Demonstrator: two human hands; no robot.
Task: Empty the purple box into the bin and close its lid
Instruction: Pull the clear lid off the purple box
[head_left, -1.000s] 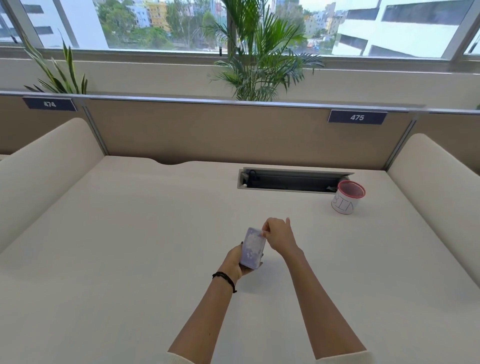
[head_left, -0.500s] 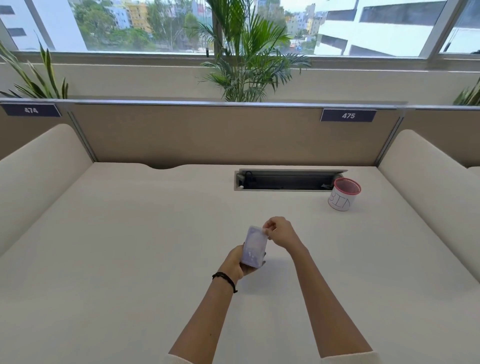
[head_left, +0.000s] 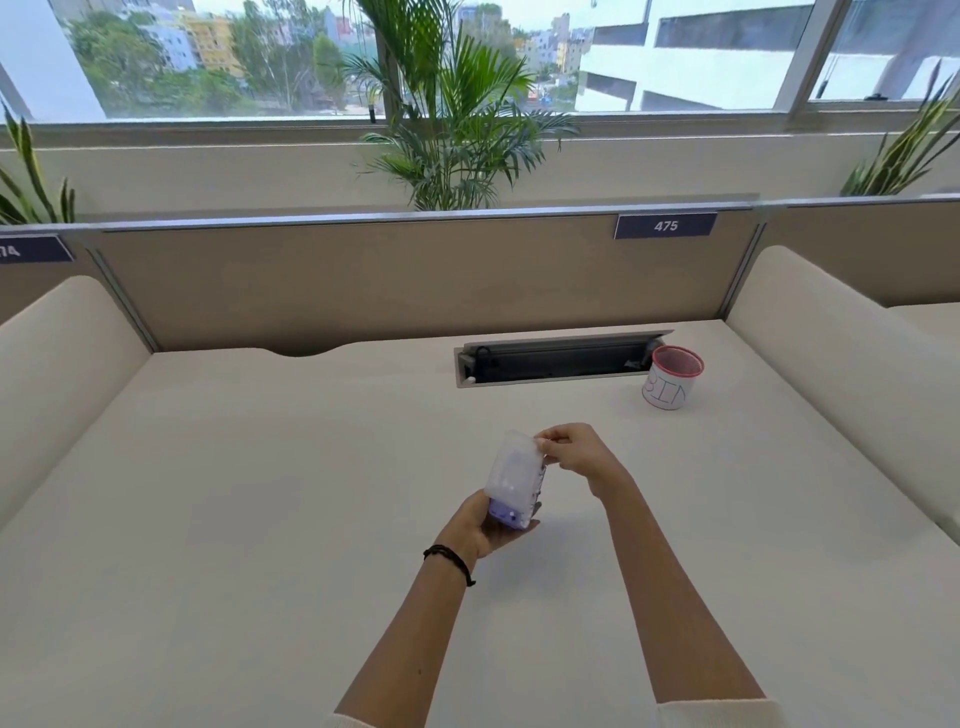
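Note:
The small purple box (head_left: 511, 486) with a pale translucent lid is held upright above the middle of the white desk. My left hand (head_left: 485, 527) cups its lower end from below. My right hand (head_left: 574, 452) pinches the lid's top right corner with its fingertips. The lid looks slightly lifted away from the box along the right side. The bin (head_left: 672, 378), a white cup with a red rim and "BIN" written on it, stands at the back right of the desk, well away from both hands. What is inside the box is too blurred to tell.
A dark open cable tray (head_left: 558, 358) is sunk into the desk just left of the bin. Cream padded dividers (head_left: 841, 374) flank the desk on both sides. A brown partition (head_left: 389, 280) closes off the back.
The hands and the box stay in nearly the same place over the desk. My right hand's fingers have shifted at the lid's top corner, and the lid seems a little more raised.

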